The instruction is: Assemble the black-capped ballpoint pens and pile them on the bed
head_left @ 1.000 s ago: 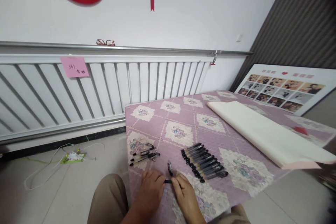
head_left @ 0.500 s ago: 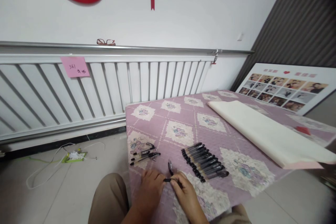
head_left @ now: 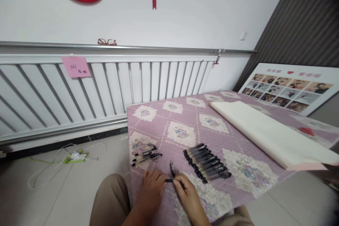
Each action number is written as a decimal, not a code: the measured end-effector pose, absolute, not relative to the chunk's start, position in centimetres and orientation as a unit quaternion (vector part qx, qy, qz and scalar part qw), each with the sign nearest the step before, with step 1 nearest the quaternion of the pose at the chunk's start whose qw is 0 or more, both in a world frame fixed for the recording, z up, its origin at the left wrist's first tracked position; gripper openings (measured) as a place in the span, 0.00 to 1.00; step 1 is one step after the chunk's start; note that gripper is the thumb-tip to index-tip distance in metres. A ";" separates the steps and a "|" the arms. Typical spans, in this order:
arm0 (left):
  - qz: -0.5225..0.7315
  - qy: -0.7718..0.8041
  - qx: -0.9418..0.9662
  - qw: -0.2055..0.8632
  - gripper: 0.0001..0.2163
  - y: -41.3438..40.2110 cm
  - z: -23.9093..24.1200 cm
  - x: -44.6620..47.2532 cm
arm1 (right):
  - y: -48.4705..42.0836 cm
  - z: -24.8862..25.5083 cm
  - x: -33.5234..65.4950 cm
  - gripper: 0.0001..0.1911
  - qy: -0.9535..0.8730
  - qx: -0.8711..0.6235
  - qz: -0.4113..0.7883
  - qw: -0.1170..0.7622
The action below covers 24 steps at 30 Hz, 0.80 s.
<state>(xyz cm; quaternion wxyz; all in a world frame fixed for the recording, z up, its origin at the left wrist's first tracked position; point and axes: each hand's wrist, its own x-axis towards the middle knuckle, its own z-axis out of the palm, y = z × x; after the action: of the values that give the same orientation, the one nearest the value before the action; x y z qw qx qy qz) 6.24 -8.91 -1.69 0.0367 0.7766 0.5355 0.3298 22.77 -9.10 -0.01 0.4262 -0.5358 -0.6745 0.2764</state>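
Note:
Between my two hands, near the table's front edge, lies a black pen (head_left: 168,180). My left hand (head_left: 153,187) is closed on its left end. The fingers of my right hand (head_left: 186,189) pinch the other end, which they partly hide. Just beyond my right fingertips a dark pen cap (head_left: 172,168) rests on the cloth. To the right is a slanting row of several capped black gel pens (head_left: 206,162), side by side. A few pen parts (head_left: 145,156), with black ends and caps, lie loosely at the left edge of the table.
A purple floral cloth (head_left: 182,111) covers the table. A folded cream sheet (head_left: 259,130) lies on its right side, with a photo board (head_left: 288,86) behind. A white radiator (head_left: 148,81) runs along the wall. On the floor at left sits a power strip (head_left: 76,156) with cables.
Almost nothing differs. My right fingers have shifted very slightly to the right along the pen, while my left hand keeps its place.

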 end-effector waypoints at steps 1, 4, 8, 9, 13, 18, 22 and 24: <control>0.331 0.536 0.776 0.035 0.05 -8.9 -1.6 6.3 | -9.1 0.0 22.8 0.14 -0.672 -0.535 0.285 0.426; 0.330 0.538 0.775 0.030 0.05 -8.9 -1.5 6.3 | -9.1 0.0 22.8 0.08 -0.645 -0.547 0.300 0.441; 0.327 0.537 0.777 0.030 0.05 -8.8 -1.7 6.2 | -9.1 -0.1 22.7 0.09 -0.637 -0.556 0.290 0.448; 0.325 0.537 0.778 0.032 0.05 -8.8 -1.7 6.2 | -9.1 -0.1 22.7 0.09 -0.648 -0.553 0.285 0.439; 0.319 0.537 0.780 0.035 0.05 -8.8 -2.0 6.2 | -9.1 0.0 22.8 0.15 -0.672 -0.545 0.272 0.422; 0.305 0.540 0.784 0.017 0.06 -8.8 -1.8 6.2 | -9.1 0.0 23.0 0.07 -0.654 -0.539 0.306 0.433; 0.301 0.538 0.787 0.021 0.06 -9.0 -1.4 6.2 | -9.0 -0.2 22.8 0.08 -0.639 -0.554 0.301 0.442; 0.300 0.535 0.789 0.027 0.06 -9.1 -1.2 6.1 | -9.0 -0.2 22.7 0.12 -0.649 -0.552 0.290 0.436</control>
<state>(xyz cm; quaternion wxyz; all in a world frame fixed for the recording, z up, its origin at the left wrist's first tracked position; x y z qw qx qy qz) 6.13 -9.07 -1.22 0.0266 0.7890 0.5353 0.3004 22.71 -9.03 -0.16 0.4357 -0.5523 -0.6490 0.2896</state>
